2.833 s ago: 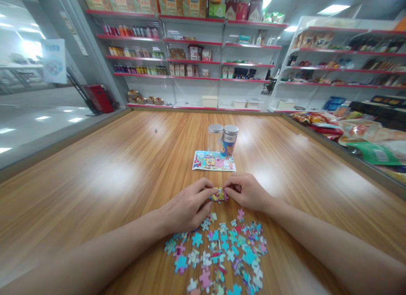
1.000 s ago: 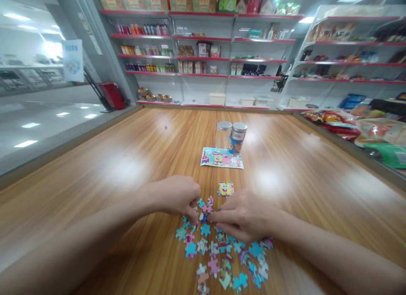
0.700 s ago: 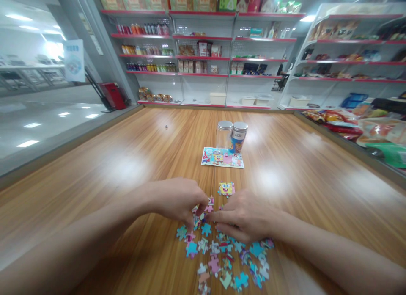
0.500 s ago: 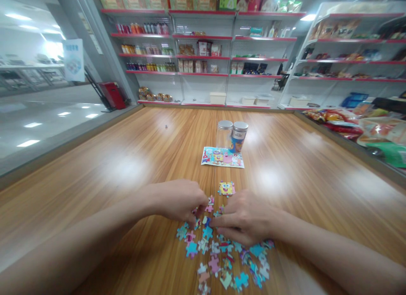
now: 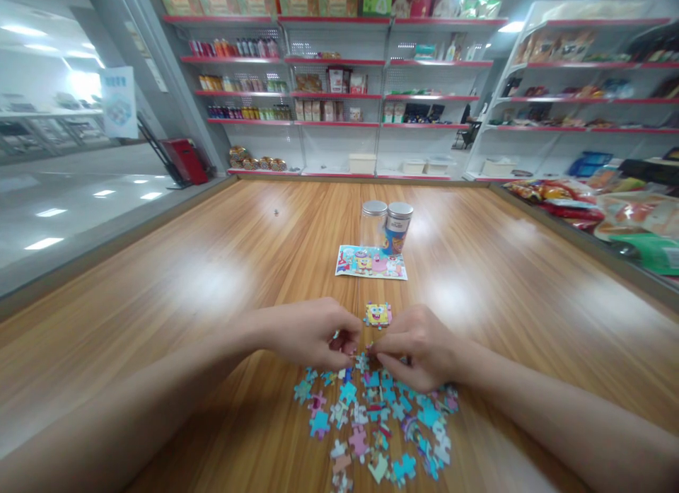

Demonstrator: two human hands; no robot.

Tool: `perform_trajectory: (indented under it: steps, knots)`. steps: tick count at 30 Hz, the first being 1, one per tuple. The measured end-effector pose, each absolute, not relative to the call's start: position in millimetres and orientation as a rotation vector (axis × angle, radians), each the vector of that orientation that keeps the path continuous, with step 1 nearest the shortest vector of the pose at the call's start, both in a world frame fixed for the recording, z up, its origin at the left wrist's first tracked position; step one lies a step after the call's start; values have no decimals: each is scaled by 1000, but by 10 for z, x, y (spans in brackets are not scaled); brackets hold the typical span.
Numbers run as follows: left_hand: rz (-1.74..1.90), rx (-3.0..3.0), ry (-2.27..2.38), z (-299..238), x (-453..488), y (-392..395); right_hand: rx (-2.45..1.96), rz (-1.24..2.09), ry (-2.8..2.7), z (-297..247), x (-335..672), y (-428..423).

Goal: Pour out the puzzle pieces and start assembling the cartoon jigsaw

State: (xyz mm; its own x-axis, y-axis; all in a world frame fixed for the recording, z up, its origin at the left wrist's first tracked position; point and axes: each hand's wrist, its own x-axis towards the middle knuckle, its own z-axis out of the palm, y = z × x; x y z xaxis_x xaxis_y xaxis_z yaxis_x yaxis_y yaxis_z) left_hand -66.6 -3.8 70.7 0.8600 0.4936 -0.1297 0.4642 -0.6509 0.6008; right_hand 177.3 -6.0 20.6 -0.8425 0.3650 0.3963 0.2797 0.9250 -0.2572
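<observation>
My left hand (image 5: 315, 332) has its thumb and fingers curled around a pink puzzle piece (image 5: 347, 349), mostly hidden by the fingers. Across from it, my right hand (image 5: 419, 346) pinches at another small puzzle piece (image 5: 370, 349), largely covered by the fingertips. Just beyond both hands lies a joined yellow face section (image 5: 378, 314) of the jigsaw. Loose puzzle pieces (image 5: 358, 442), mostly blue, pink and white, are scattered on the near side of the hands. Some are under my right hand.
On the wooden table (image 5: 254, 259) stand a clear jar (image 5: 373, 228) and a blue-labelled can (image 5: 397, 231), behind a cartoon picture sheet (image 5: 371, 262). A tiny object (image 5: 276, 212) lies far left. Snack bags (image 5: 556, 203) sit beyond the right edge; stocked shelves (image 5: 334, 63) line the back.
My left hand has moved right, over pink pieces that showed before. My right hand has drawn slightly back and its fingers have closed into a pinch, uncovering several blue pieces.
</observation>
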Motion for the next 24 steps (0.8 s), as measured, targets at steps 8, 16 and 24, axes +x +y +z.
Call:
perform_trajectory:
  steps: [8, 16, 24]
  knots:
    - [405, 2254, 915, 377, -534, 1, -527, 394, -2572, 191, 1833, 19]
    - [422, 2288, 924, 342, -530, 10, -441, 383, -2501, 171, 1835, 40]
    - [411, 2427, 909, 324, -536, 33, -321, 503, -2523, 149, 1845, 37]
